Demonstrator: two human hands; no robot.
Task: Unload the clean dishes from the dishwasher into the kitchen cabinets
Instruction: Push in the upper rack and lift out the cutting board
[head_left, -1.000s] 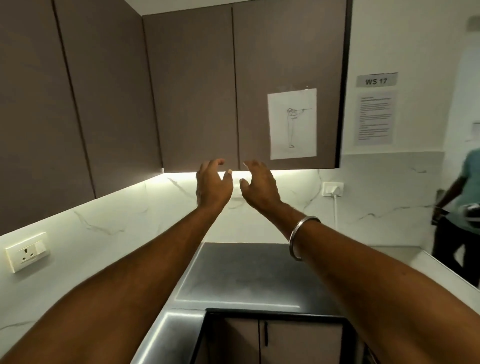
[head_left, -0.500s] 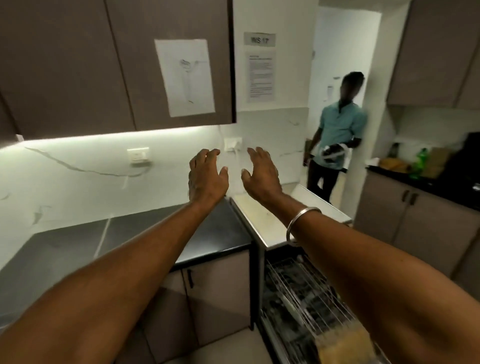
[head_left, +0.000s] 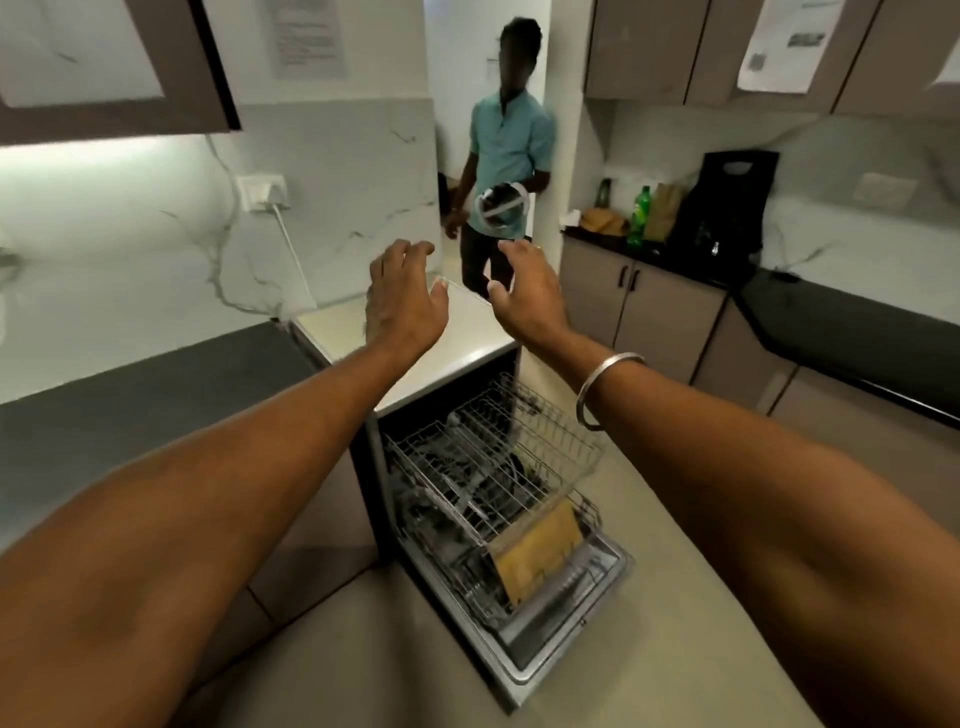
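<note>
The dishwasher (head_left: 467, 358) stands open below my arms, its door (head_left: 561, 639) folded down. Both wire racks are pulled out: the upper rack (head_left: 498, 457) holds dark, blurred items, and the lower rack (head_left: 587, 566) carries a yellowish wooden board (head_left: 537, 553) standing on edge. My left hand (head_left: 405, 301) and my right hand (head_left: 530, 291) hover side by side above the dishwasher's white top, fingers loosely spread, holding nothing. A brown upper cabinet (head_left: 119, 67) with a paper sheet on it hangs at the top left.
A person in a teal shirt (head_left: 506, 150) stands in the doorway behind the dishwasher, holding a white ring-shaped device. The dark counter (head_left: 130, 400) runs on the left. On the right counter (head_left: 831, 322) sit a green bottle (head_left: 640, 215), paper bags and a black bag (head_left: 727, 208).
The view has swung right and down from the upper cabinets to the open dishwasher. Both hands stayed raised, side by side and empty.
</note>
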